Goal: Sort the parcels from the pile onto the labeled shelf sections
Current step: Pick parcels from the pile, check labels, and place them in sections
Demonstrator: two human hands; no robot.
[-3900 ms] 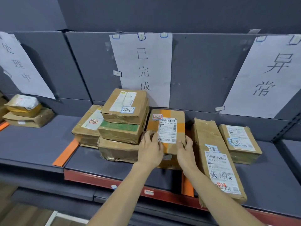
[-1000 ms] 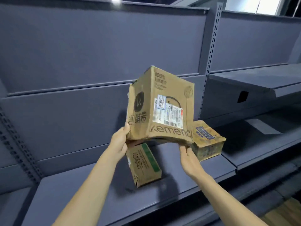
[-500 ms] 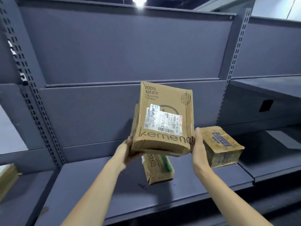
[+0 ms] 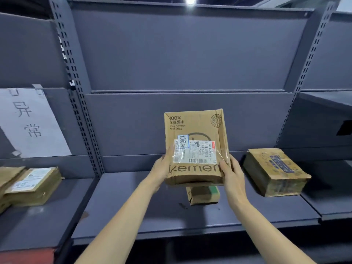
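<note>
Bare forearms [image 4: 122,221], unadorned hands [image 4: 160,168]

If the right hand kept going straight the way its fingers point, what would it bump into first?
The right hand already grips the cardboard box, so it pushes against that first. Beyond the box, probably the grey back panel of the shelf, though depth is hard to judge.

box [image 4: 196,130] above shelf [image 4: 133,206], parcel [image 4: 276,172] right

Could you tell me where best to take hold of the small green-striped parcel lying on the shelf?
Probably by its two long sides, coming from the front: the green-striped parcel lies flat with its short end toward the shelf edge, and the held box hangs over its rear part.
</note>
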